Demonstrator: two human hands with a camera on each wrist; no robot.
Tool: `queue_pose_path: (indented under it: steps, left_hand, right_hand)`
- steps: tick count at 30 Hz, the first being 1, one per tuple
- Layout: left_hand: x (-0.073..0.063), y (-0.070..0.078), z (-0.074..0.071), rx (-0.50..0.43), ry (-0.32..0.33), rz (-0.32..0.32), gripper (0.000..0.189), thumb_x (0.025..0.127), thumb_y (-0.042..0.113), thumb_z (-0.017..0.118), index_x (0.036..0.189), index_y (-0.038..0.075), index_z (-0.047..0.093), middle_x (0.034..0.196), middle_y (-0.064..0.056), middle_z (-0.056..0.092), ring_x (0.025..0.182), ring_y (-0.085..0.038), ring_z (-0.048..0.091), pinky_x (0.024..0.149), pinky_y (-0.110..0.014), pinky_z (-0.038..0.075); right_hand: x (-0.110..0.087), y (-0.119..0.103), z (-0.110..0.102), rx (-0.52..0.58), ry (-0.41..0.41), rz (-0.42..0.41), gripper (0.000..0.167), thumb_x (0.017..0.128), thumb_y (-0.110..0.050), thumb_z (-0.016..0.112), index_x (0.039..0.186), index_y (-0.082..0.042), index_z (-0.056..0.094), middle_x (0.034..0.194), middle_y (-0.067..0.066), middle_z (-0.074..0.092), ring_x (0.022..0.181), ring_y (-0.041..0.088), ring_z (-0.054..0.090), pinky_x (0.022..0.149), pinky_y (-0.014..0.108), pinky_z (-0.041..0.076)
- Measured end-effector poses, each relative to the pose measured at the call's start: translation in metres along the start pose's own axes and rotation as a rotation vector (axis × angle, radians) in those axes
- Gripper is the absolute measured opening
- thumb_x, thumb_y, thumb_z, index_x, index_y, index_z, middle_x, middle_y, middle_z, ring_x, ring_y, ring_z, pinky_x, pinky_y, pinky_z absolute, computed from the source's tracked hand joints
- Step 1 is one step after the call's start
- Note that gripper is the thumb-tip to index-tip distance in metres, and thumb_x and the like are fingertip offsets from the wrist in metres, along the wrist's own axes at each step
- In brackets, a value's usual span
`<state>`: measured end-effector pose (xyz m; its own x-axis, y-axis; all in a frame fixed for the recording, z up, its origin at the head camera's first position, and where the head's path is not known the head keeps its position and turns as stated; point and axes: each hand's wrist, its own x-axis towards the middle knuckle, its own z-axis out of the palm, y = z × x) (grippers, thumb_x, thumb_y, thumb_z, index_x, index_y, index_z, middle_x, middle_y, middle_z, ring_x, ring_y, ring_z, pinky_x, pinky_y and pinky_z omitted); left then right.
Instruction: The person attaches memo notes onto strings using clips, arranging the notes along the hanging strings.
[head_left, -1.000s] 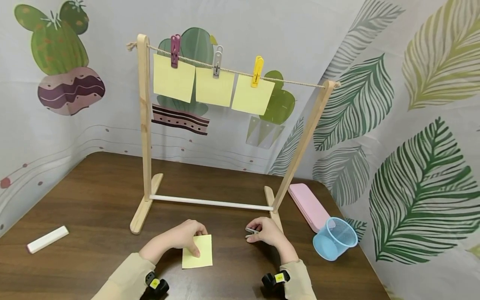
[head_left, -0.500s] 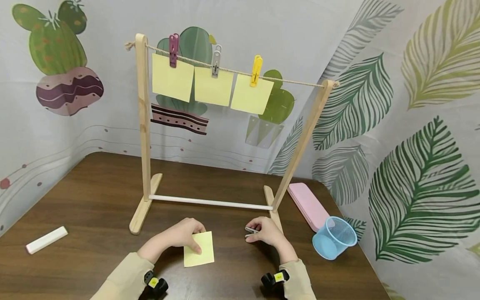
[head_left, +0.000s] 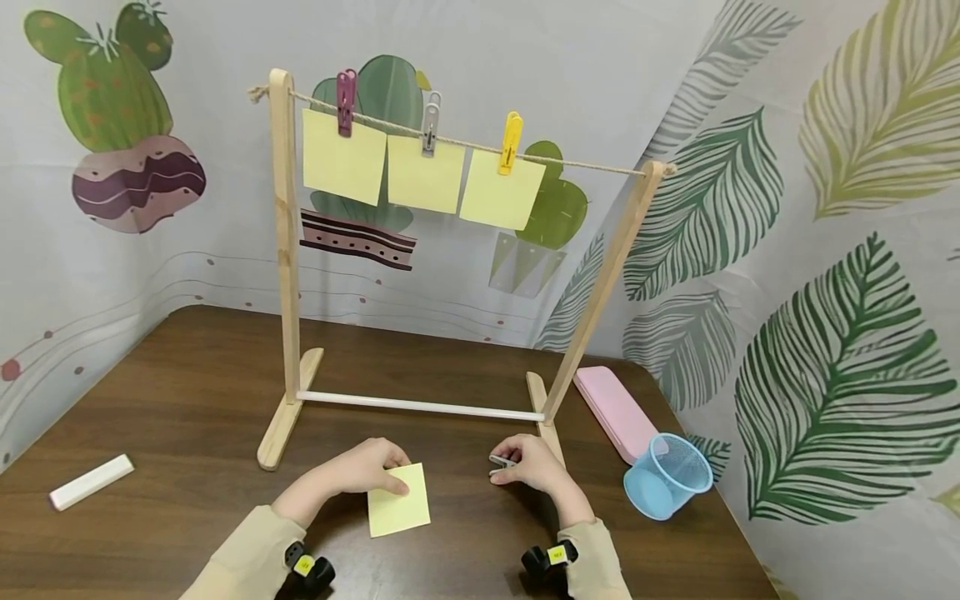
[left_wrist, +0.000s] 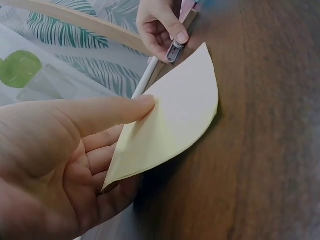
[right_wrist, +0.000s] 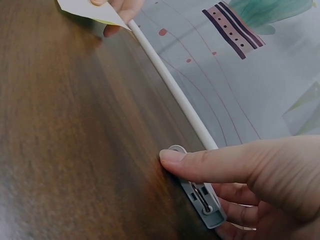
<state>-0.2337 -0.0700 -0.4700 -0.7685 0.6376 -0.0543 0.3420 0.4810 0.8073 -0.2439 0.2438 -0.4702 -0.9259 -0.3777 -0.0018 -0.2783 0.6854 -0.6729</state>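
Observation:
My left hand (head_left: 367, 468) pinches a yellow sticky note (head_left: 399, 504) between thumb and fingers, low over the brown table. In the left wrist view the sticky note (left_wrist: 180, 105) bows, its far edge curving. A grey clothespin (head_left: 501, 465) is held by my right hand (head_left: 534, 464), to the right of the note. The right wrist view shows my thumb across one end of the clothespin (right_wrist: 202, 202), its metal spring facing up. Behind both hands stands a wooden rack with a rope (head_left: 592, 167), from which a purple, a grey and a yellow clothespin hang three yellow notes (head_left: 426, 175).
The rack's posts (head_left: 285, 242) and white crossbar (head_left: 420, 406) stand just beyond my hands. On the right are a pink case (head_left: 617, 412) and a blue mesh cup (head_left: 667, 479). A white stick-like block (head_left: 92, 482) lies far left on the table (head_left: 187, 392).
The sticky note has shifted slightly up and right and turned a little in my left hand, the thumb moving toward its upper part. My right hand stays nearly still with the clothespin.

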Motion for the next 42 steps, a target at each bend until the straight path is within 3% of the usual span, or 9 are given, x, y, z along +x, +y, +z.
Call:
queue_pose_path:
  steps: [19,30,42]
  left_hand:
    - [-0.001,-0.003,-0.002,-0.134,-0.021,-0.018,0.027,0.077,0.0,0.071,0.101,-0.01,0.068,0.085,-0.009,0.071,0.066,-0.01,0.06,0.058,-0.023,0.05]
    - [0.001,-0.004,-0.002,-0.14,-0.027,-0.025,0.022,0.078,0.001,0.073,0.098,-0.006,0.07,0.085,-0.008,0.071,0.066,-0.01,0.06,0.058,-0.024,0.05]
    - [0.014,-0.003,-0.016,-0.118,0.009,0.008,0.028,0.079,0.004,0.073,0.103,-0.009,0.069,0.086,-0.009,0.072,0.067,-0.009,0.061,0.061,-0.024,0.05]
  right_hand:
    - [-0.001,-0.004,-0.001,0.044,-0.029,-0.027,0.028,0.072,-0.015,0.085,0.094,-0.004,0.072,0.084,0.006,0.07,0.07,0.004,0.056,0.061,0.02,0.046]
    - [0.002,-0.006,-0.002,0.068,-0.01,-0.056,0.029,0.074,-0.016,0.085,0.097,-0.003,0.072,0.085,0.006,0.07,0.07,0.002,0.057,0.063,0.021,0.048]
    - [0.003,-0.011,-0.011,0.104,0.033,-0.087,0.032,0.077,-0.016,0.082,0.103,-0.001,0.07,0.09,0.008,0.07,0.077,0.005,0.06,0.07,0.022,0.051]
